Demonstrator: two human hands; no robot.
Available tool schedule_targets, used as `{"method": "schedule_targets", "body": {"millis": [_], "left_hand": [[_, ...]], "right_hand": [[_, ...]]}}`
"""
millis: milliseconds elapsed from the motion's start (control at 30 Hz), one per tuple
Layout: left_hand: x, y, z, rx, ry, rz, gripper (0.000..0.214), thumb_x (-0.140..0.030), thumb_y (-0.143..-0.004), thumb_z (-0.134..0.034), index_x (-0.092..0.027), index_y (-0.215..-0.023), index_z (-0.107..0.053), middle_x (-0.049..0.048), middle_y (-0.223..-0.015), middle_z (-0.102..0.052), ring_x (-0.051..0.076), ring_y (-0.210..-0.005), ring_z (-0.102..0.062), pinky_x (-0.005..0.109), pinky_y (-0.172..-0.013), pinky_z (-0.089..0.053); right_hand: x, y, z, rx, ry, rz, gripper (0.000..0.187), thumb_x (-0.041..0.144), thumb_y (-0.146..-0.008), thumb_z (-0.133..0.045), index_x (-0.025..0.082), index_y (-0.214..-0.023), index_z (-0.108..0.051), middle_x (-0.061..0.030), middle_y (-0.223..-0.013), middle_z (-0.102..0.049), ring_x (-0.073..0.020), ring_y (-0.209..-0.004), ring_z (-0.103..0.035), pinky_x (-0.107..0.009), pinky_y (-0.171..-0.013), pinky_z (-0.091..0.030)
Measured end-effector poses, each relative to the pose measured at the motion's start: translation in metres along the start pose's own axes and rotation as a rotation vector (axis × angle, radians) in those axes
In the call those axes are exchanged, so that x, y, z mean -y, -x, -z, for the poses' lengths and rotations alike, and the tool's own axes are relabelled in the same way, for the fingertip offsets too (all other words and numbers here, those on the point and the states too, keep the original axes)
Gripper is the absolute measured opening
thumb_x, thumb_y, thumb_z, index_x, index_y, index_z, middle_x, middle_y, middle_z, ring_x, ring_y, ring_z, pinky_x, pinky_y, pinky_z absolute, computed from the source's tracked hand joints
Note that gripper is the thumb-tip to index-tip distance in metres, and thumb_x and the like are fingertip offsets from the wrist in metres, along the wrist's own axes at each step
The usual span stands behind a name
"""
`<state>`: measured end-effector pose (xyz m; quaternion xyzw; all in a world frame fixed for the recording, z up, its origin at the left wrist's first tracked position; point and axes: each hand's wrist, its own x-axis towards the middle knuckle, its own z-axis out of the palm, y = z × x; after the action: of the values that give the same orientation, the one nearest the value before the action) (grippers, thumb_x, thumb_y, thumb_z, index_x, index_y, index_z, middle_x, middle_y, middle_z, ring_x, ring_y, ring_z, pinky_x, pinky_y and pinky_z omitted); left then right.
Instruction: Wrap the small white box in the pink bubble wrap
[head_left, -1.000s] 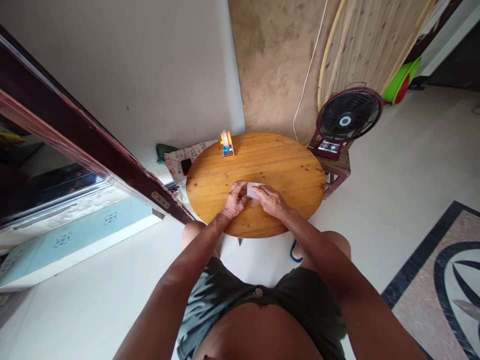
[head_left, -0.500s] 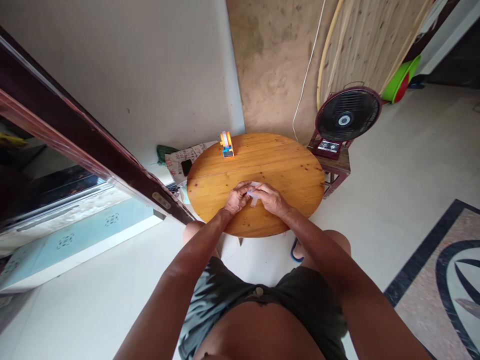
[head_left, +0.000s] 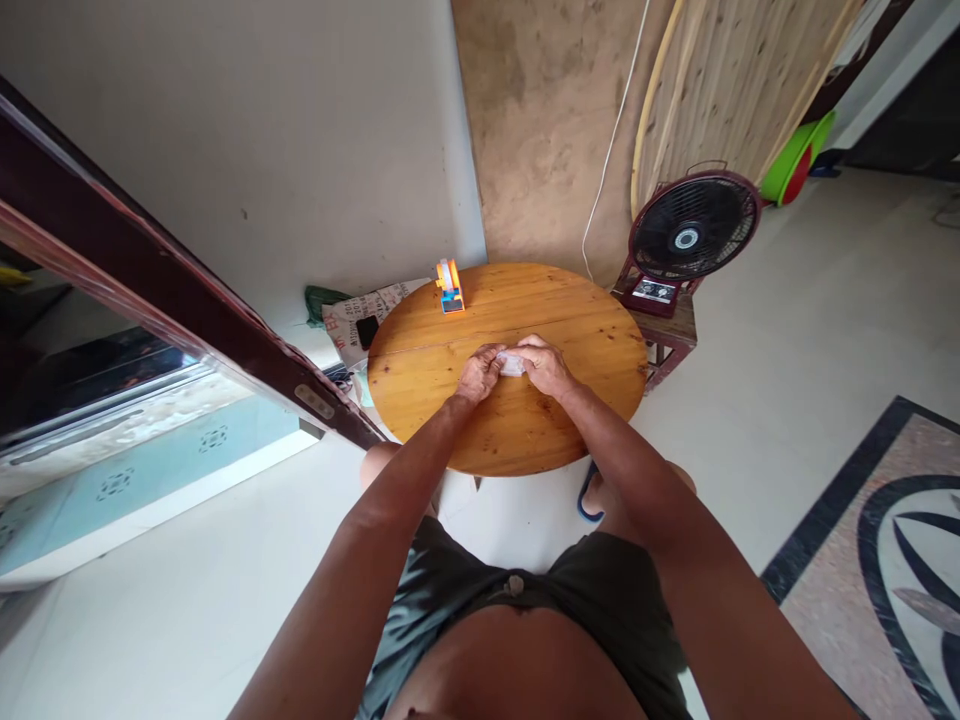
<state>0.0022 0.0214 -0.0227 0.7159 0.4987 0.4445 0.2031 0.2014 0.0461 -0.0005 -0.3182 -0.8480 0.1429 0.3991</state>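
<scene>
Head view, looking down on a round wooden table (head_left: 570,330) at which a seated person works; the left hand (head_left: 480,372) and the right hand (head_left: 546,365) meet near the middle of the tabletop, with a small white piece (head_left: 512,363) pinched between them. The fingers of both hands are curled in and closed on the piece, the left on its left end and the right on its right end; the piece lies low over the wood, and whether it touches the surface cannot be told, nor can its material. At the far left edge of the table stands an orange and blue tape dispenser (head_left: 450,286), upright and well apart from the hands. To the right of the table, a dark red fan (head_left: 690,238) stands on a low stool (head_left: 673,332); a white cord (head_left: 611,150) hangs down the wall behind it. On the floor left of the table lies a printed sheet (head_left: 345,318) bearing a black phone (head_left: 367,331); at far right, a green basin (head_left: 796,162) leans beside wooden boards.
</scene>
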Motion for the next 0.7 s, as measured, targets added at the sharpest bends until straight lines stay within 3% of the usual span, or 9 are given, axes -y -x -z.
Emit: {"method": "schedule_targets", "body": {"millis": [133, 300, 500, 700], "left_hand": [[0.005, 0.004, 0.004, 0.084, 0.011, 0.048, 0.042, -0.043, -0.098, -0.056, -0.020, -0.132, -0.065, 0.0116, -0.130, -0.067, 0.027, -0.121, -0.063, 0.045, -0.110, -0.051], [0.010, 0.008, 0.006, 0.108, -0.062, -0.068, 0.063, -0.033, -0.083, -0.075, -0.018, -0.141, -0.057, 0.0150, -0.141, -0.059, 0.032, -0.133, -0.054, 0.051, -0.114, -0.046], [0.011, 0.008, 0.001, 0.084, -0.014, -0.109, 0.050, -0.030, -0.088, -0.068, -0.025, -0.138, -0.061, 0.0115, -0.136, -0.063, 0.026, -0.124, -0.062, 0.047, -0.109, -0.052], [0.014, 0.008, -0.001, 0.073, 0.001, -0.088, 0.047, -0.030, -0.090, -0.067, -0.022, -0.136, -0.062, 0.0125, -0.135, -0.065, 0.026, -0.125, -0.063, 0.046, -0.111, -0.051]], "right_hand": [[-0.005, -0.004, 0.007, 0.091, 0.007, 0.022, 0.037, 0.017, -0.091, -0.053, 0.027, -0.118, -0.077, -0.0046, -0.113, -0.070, -0.0186, -0.099, -0.067, -0.032, -0.092, -0.056], [-0.004, -0.003, 0.008, 0.091, -0.008, 0.005, 0.034, 0.018, -0.092, -0.053, 0.027, -0.114, -0.077, -0.0038, -0.112, -0.072, -0.0178, -0.094, -0.068, -0.030, -0.088, -0.057], [-0.001, 0.000, 0.005, 0.079, -0.003, 0.014, 0.034, 0.017, -0.092, -0.052, 0.027, -0.113, -0.076, -0.0021, -0.114, -0.072, -0.0179, -0.099, -0.069, -0.030, -0.091, -0.057], [-0.009, 0.005, 0.003, 0.067, -0.036, 0.044, 0.036, 0.015, -0.093, -0.050, 0.027, -0.113, -0.077, -0.0039, -0.126, -0.070, -0.0198, -0.113, -0.068, -0.035, -0.102, -0.055]]}}
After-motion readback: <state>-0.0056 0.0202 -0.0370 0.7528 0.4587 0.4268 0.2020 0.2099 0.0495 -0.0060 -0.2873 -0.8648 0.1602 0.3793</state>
